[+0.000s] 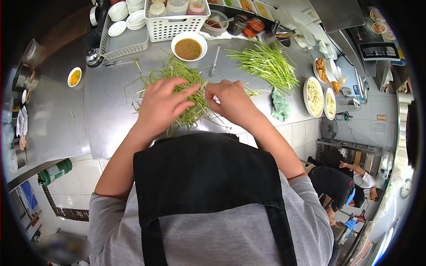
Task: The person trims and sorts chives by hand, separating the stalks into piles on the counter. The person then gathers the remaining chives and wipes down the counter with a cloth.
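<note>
A loose heap of thin green stems (188, 116) lies on the steel table in front of me. Over its left side my left hand (163, 104) is open, thumb and fingers apart. My right hand (233, 103) is at the heap's right edge with its fingers curled in toward the thumb; what they pinch, if anything, is hidden. A neater bundle of long green stems (266, 64) rests to the upper right, with a crumpled pale green plastic bag (280, 106) below it. Just behind the heap sits a white bowl of brown sauce (188, 48).
Tongs (215, 60) lie between heap and bundle. A white basket of bottles (177, 25) and a rack of small dishes (125, 42) line the back. Plates of rice-like food (313, 97) stand right, a small bowl (74, 77) left. Other people (333, 186) are at lower right.
</note>
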A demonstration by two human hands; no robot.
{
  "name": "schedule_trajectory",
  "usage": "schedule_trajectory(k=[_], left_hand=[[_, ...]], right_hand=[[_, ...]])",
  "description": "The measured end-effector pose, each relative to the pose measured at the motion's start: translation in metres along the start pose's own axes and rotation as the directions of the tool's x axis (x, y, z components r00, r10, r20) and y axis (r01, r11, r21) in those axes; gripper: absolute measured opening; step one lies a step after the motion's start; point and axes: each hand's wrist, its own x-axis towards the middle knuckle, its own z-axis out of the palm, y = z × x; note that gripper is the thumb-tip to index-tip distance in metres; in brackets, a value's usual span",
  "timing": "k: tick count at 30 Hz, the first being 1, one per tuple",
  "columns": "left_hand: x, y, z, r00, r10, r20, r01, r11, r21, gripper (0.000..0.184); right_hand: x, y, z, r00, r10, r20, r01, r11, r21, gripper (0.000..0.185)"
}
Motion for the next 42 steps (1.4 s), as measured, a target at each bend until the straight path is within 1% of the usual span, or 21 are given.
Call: schedule_trajectory(k=[1, 6, 10, 11, 12, 13, 14, 15, 16, 17, 18, 19, 20, 21, 25, 27, 31, 33, 34, 36, 42], left_hand=[[0.002, 0.006, 0.002, 0.998, 0.041, 0.048, -0.040, 0.999, -0.009, 0.027], [0.002, 0.005, -0.002, 0.976, 0.051, 0.212, -0.058, 0.998, 0.027, 0.018], [-0.004, 0.000, -0.011, 0.988, 0.038, 0.150, -0.047, 0.997, 0.055, 0.014], [-0.006, -0.003, -0.010, 0.996, 0.024, 0.085, -0.018, 0.997, -0.072, 0.015], [-0.006, -0.003, -0.010, 1.000, 0.001, 0.023, 0.004, 0.980, -0.201, 0.016], [-0.005, -0.001, -0.012, 1.000, 0.001, 0.024, 0.004, 0.980, -0.199, 0.016], [-0.002, 0.002, -0.014, 0.939, -0.343, -0.025, 0.204, 0.613, -0.763, 0.020], [0.001, 0.004, -0.016, 0.782, -0.605, 0.154, 0.155, -0.051, -0.987, 0.024], [0.002, 0.003, -0.016, 0.782, -0.605, 0.152, 0.154, -0.048, -0.987, 0.024], [0.003, 0.002, -0.016, 0.750, -0.638, 0.174, 0.228, 0.002, -0.974, 0.028], [0.004, 0.002, -0.017, 0.717, -0.671, 0.190, 0.299, 0.050, -0.953, 0.031], [0.003, 0.008, -0.017, 0.720, -0.669, 0.184, 0.294, 0.055, -0.954, 0.031], [0.000, 0.018, -0.015, 0.766, -0.557, 0.322, 0.441, 0.090, -0.893, 0.032], [-0.003, 0.028, -0.013, 0.770, -0.440, 0.463, 0.570, 0.146, -0.809, 0.032], [-0.012, 0.048, 0.005, 0.820, -0.342, 0.460, 0.521, 0.111, -0.846, 0.026], [-0.017, 0.045, 0.013, 0.914, -0.285, 0.290, 0.405, 0.572, -0.714, 0.019], [-0.030, 0.040, 0.020, 0.944, -0.266, 0.197, 0.323, 0.613, -0.721, 0.012], [-0.037, 0.037, 0.023, 0.852, -0.430, 0.299, 0.506, 0.524, -0.686, 0.012], [-0.041, 0.035, 0.027, 0.853, -0.423, 0.306, 0.505, 0.521, -0.688, 0.012], [-0.045, 0.032, 0.035, 0.841, -0.438, 0.317, 0.525, 0.519, -0.675, 0.010], [-0.041, 0.037, 0.043, 0.893, -0.361, 0.267, 0.439, 0.570, -0.695, 0.008]], right_hand=[[-0.001, -0.007, -0.008, 0.997, -0.076, -0.011, 0.077, 0.986, 0.147, 0.006], [-0.007, -0.002, -0.026, 0.992, -0.077, -0.096, 0.102, 0.951, 0.293, 0.012], [-0.009, 0.007, -0.029, 0.997, 0.018, -0.077, 0.010, 0.936, 0.352, 0.017], [-0.008, 0.008, -0.027, 0.997, 0.016, -0.079, 0.013, 0.936, 0.352, 0.017], [-0.007, 0.008, -0.024, 0.999, 0.036, 0.002, -0.030, 0.826, 0.563, 0.020], [-0.006, 0.007, -0.019, 0.996, 0.037, 0.085, -0.088, 0.669, 0.738, 0.024], [-0.006, 0.004, -0.014, 0.996, 0.037, 0.082, -0.086, 0.669, 0.738, 0.024], [-0.006, -0.001, -0.008, 0.993, 0.069, 0.094, -0.113, 0.368, 0.923, 0.022], [-0.005, -0.006, -0.004, 0.989, 0.092, 0.117, -0.120, 0.022, 0.993, 0.020], [-0.005, -0.010, -0.001, 0.988, 0.087, 0.125, -0.108, -0.184, 0.977, 0.023], [-0.004, -0.013, -0.001, 0.989, 0.082, 0.120, -0.103, -0.182, 0.978, 0.023], [-0.004, -0.016, -0.002, 0.993, 0.079, 0.093, -0.068, -0.272, 0.960, 0.026], [-0.004, -0.018, -0.003, 0.995, 0.080, 0.067, -0.034, -0.361, 0.932, 0.030], [-0.004, -0.021, -0.002, 0.995, 0.079, 0.064, -0.031, -0.359, 0.933, 0.030], [-0.006, -0.024, 0.002, 0.981, 0.195, -0.027, 0.076, -0.250, 0.965, 0.030], [-0.012, -0.020, 0.006, 0.971, 0.235, -0.035, 0.091, -0.233, 0.968, 0.028], [-0.023, -0.005, 0.024, 0.932, 0.341, 0.123, 0.045, -0.446, 0.894, 0.022], [-0.035, 0.001, 0.042, 0.912, 0.344, 0.225, 0.002, -0.551, 0.834, 0.020], [-0.042, 0.002, 0.051, 0.908, 0.354, 0.225, 0.007, -0.550, 0.835, 0.020], [-0.053, 0.004, 0.065, 0.867, 0.333, 0.372, -0.084, -0.637, 0.766, 0.020], [-0.056, 0.018, 0.060, 0.865, 0.357, 0.353, -0.050, -0.638, 0.769, 0.017]])
